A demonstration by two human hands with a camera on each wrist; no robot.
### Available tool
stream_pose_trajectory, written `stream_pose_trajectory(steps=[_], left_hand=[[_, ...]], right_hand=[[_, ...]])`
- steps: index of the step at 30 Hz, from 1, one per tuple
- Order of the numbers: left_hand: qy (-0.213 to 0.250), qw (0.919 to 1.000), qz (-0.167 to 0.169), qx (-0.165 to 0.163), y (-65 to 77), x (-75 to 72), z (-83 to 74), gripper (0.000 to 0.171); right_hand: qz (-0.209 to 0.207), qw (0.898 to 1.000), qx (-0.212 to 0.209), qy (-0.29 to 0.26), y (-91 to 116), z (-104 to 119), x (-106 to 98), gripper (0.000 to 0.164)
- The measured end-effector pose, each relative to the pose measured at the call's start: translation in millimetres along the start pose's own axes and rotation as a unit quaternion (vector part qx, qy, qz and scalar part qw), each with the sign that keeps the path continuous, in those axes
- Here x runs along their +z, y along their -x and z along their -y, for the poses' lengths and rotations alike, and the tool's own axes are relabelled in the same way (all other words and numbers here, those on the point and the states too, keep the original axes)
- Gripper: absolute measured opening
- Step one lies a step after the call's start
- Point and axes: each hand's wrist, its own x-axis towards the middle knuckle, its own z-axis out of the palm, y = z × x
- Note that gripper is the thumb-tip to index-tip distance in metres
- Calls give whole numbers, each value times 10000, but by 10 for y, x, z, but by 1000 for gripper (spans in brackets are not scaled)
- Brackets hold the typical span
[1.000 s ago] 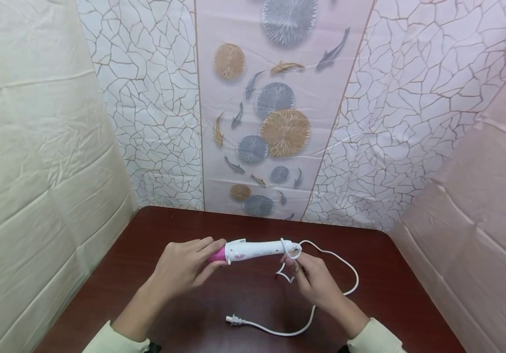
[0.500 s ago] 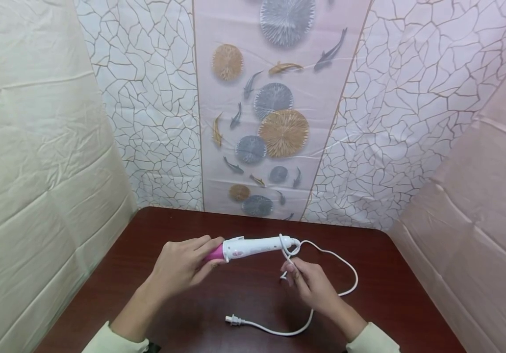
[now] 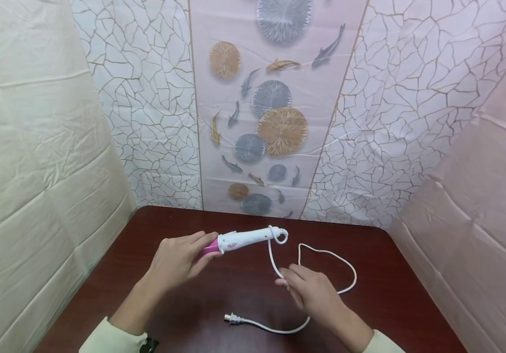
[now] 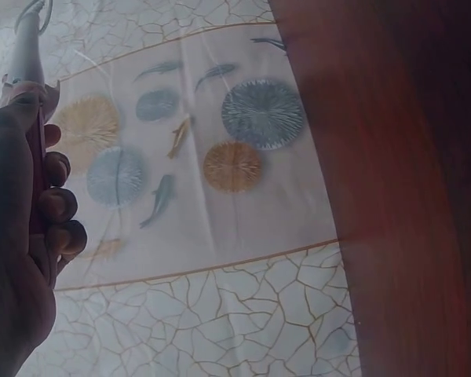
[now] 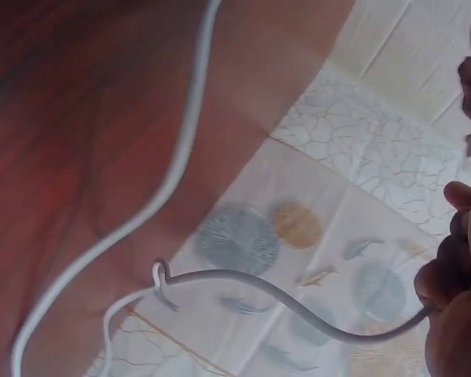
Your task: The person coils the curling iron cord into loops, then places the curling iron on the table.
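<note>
Left hand (image 3: 178,260) curled round the pink end of a white wand (image 3: 246,239), held above the tabletop (image 3: 191,219), nearer its far edge than the plug (image 3: 234,318). Right hand (image 3: 312,291) pinched the cord (image 3: 272,257); at least 1 loop circled the wand's tail. Judgement: work called for a steady wand, slack guided gently, loop neither yanked nor kinked.

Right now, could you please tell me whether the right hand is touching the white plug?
Apart: the head view shows bare tabletop between the right hand and the white plug.
</note>
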Motion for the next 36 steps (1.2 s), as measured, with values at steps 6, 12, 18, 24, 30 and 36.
stream_pose_trajectory(steps=[6, 12, 18, 24, 30, 36], left_hand=[[-63, 9997, 205, -89, 42, 67, -2, 41], [-93, 9993, 361, -89, 58, 58, -53, 43], [-30, 9988, 495, -2, 31, 38, -101, 43], [46, 9987, 470, 204, 16, 13, -141, 38], [109, 9982, 404, 419, 5, -7, -165, 36], [17, 9979, 418, 499, 9, -21, -176, 38]], right_hand=[[-865, 9928, -809, 187, -234, 14, -156, 41], [-1184, 9854, -1192, 280, -505, -42, -374, 43], [-1128, 9863, -1126, 429, -644, -206, -469, 38], [-1057, 9908, -789, 308, -748, -360, -460, 39], [-1006, 9943, -319, -121, -816, -437, -402, 39], [-981, 9928, 29, -689, -836, -485, -322, 36]])
